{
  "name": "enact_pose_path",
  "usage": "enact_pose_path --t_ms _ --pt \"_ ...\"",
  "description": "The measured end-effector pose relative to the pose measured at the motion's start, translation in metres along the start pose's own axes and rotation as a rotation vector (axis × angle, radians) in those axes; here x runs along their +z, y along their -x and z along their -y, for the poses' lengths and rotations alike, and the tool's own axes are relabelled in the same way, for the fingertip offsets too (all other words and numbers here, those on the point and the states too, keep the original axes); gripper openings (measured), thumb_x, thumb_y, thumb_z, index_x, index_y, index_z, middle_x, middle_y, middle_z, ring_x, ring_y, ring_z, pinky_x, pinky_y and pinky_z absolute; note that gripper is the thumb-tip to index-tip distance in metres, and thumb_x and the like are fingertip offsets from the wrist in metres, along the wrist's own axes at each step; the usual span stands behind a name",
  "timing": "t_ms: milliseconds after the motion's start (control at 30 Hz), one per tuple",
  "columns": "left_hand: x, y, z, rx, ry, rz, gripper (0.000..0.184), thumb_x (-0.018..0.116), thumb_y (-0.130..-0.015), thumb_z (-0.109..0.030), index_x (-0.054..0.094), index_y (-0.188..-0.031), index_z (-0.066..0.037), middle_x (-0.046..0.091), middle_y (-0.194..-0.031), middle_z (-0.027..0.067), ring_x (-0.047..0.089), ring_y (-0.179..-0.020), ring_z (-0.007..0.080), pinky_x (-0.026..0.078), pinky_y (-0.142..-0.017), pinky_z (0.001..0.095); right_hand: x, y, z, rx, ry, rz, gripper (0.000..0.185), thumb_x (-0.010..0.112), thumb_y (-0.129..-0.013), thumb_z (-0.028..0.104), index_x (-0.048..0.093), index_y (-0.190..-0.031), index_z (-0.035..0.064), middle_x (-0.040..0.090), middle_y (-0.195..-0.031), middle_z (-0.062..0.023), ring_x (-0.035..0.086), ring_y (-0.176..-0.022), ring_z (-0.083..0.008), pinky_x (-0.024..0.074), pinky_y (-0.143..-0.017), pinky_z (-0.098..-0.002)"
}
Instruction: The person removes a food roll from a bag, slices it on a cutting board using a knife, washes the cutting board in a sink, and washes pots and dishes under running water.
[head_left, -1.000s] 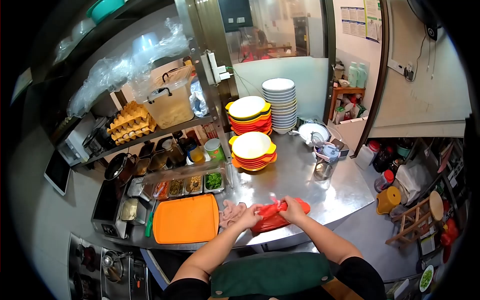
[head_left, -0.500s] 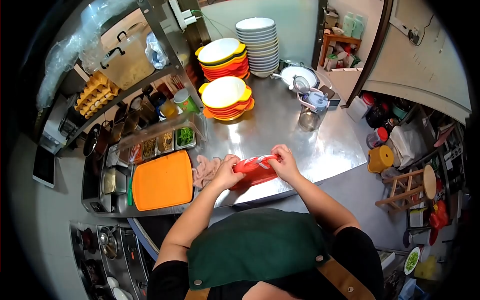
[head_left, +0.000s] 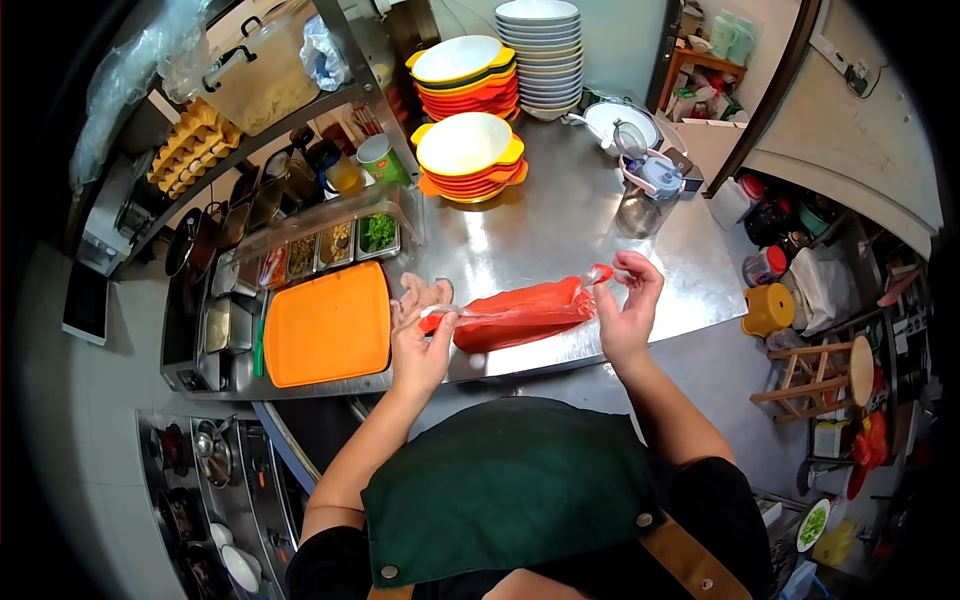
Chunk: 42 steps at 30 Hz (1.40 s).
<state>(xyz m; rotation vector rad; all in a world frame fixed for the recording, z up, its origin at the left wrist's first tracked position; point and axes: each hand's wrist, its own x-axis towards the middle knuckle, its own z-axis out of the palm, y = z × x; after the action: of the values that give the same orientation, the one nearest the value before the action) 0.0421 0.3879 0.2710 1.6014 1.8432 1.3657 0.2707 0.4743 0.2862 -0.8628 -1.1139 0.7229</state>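
A red plastic bag (head_left: 525,312) lies lengthwise near the front edge of the steel counter, its contents hidden inside. At the bag's left end, my left hand (head_left: 422,350) is closed, pinching a twisted strip of the plastic. My right hand (head_left: 630,305) is at the opposite end, its thumb and forefinger around the red-and-white bag tip and its other fingers curled loosely. A crumpled pinkish cloth (head_left: 420,292) lies just behind my left hand. Left of it sits an orange tray (head_left: 328,325).
Yellow-and-red bowls (head_left: 468,145) and tall white bowls (head_left: 540,60) are stacked at the back. A lidded clear jug (head_left: 645,205) stands right of them. Ingredient containers (head_left: 335,243) line the left side. Beyond the counter's right end are a wooden stool (head_left: 855,370) and a yellow stool (head_left: 770,310).
My hands have moved apart, left hand leftward and right hand rightward. The bag's gathered top is now stretched out along its length. The view has shifted slightly.
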Motion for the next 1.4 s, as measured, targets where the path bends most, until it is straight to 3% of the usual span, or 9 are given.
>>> enact_pose_path --t_ms 67,233,300,367,433,567,667,1100,1400 --pt "0.001 0.005 -0.004 -0.142 0.228 -0.038 0.014 0.059 -0.082 -0.011 0.062 -0.083 0.003 0.064 -0.085 0.0087 0.059 -0.080 0.0160 0.045 -0.073 0.0287 0.002 -0.002 0.011 -0.465 0.144 0.387 0.021 0.057 -0.076 0.002 0.051 -0.095 0.0009 0.055 -0.084 -0.0087 0.055 -0.075 -0.0211 0.0441 -0.072 -0.0299" --pt "-0.004 0.015 -0.014 -0.314 0.562 0.022 0.013 0.057 -0.084 -0.009 0.058 -0.091 0.003 0.063 -0.084 0.0083 0.058 -0.081 0.0114 0.044 -0.076 0.0242 0.045 0.027 -0.012 -0.168 0.093 1.165 0.014 0.053 -0.080 0.008 0.054 -0.093 0.0007 0.057 -0.091 -0.0154 0.057 -0.085 -0.0280 0.0450 -0.075 -0.0340" --pt "-0.007 0.019 -0.005 -0.347 0.701 0.016 0.015 0.057 -0.084 -0.009 0.056 -0.095 0.001 0.062 -0.083 0.0085 0.058 -0.080 0.0110 0.044 -0.077 0.0227 0.049 0.022 -0.022 0.111 0.944 1.507 0.022 0.051 -0.082 0.013 0.055 -0.101 0.0011 0.057 -0.102 -0.0178 0.057 -0.092 -0.0287 0.0445 -0.076 -0.0348" --pt "-0.010 0.025 0.006 -0.422 1.000 -0.012 0.019 0.055 -0.084 -0.007 0.051 -0.102 0.000 0.061 -0.083 0.0081 0.058 -0.077 0.0115 0.044 -0.077 0.0231 0.028 0.004 -0.016 0.469 1.181 1.507 0.028 0.050 -0.083 0.016 0.056 -0.106 0.0011 0.057 -0.105 -0.0200 0.057 -0.094 -0.0302 0.0443 -0.078 -0.0360" --pt "-0.009 0.033 0.006 -0.452 1.054 0.021 0.025 0.055 -0.085 -0.006 0.048 -0.108 -0.001 0.061 -0.083 0.0081 0.057 -0.075 0.0115 0.044 -0.076 0.0230 -0.016 0.008 -0.049 0.234 0.592 1.168 0.027 0.048 -0.083 0.017 0.059 -0.104 0.0017 0.059 -0.099 -0.0212 0.059 -0.088 -0.0316 0.0450 -0.078 -0.0368" --pt "-0.021 0.033 -0.005 -0.336 1.034 0.242 0.045 0.052 -0.085 -0.003 0.032 -0.125 -0.003 0.061 -0.091 0.0108 0.057 -0.074 0.0123 0.044 -0.073 0.0244 -0.005 0.007 -0.039 0.073 0.631 1.240 0.029 0.049 -0.084 0.019 0.058 -0.104 0.0013 0.060 -0.100 -0.0191 0.059 -0.090 -0.0301 0.0451 -0.081 -0.0356" --pt "-0.039 0.029 -0.020 -0.360 0.976 0.418 0.076 0.051 -0.079 0.007 0.006 -0.138 -0.012 0.056 -0.109 0.0179 0.056 -0.073 0.0109 0.045 -0.066 0.0233 0.042 0.005 -0.021 0.366 1.347 1.661 0.036 0.055 -0.080 0.017 0.053 -0.114 0.0046 0.056 -0.113 -0.0123 0.053 -0.105 -0.0254 0.0428 -0.087 -0.0324" --pt "-0.033 0.034 -0.025 -0.320 0.835 0.429 0.099 0.043 -0.069 0.018 -0.012 -0.138 -0.027 0.009 -0.145 0.0152 0.044 -0.070 0.0041 0.040 -0.056 0.0195 0.054 0.029 -0.110 0.649 -0.116 1.549 0.036 0.057 -0.076 0.015 0.054 -0.111 0.0064 0.058 -0.108 -0.0141 0.054 -0.100 -0.0290 0.0424 -0.087 -0.0354" --pt "-0.013 0.027 -0.036 -0.171 0.667 0.369 0.089 0.041 -0.071 0.014 -0.009 -0.139 -0.014 0.008 -0.145 0.0158 0.024 -0.129 0.0193 0.028 -0.097 0.0275 0.098 0.029 -0.117 0.502 -0.054 1.628 0.042 0.063 -0.070 0.015 0.054 -0.110 0.0062 0.058 -0.106 -0.0140 0.055 -0.098 -0.0284 0.0426 -0.085 -0.0341"
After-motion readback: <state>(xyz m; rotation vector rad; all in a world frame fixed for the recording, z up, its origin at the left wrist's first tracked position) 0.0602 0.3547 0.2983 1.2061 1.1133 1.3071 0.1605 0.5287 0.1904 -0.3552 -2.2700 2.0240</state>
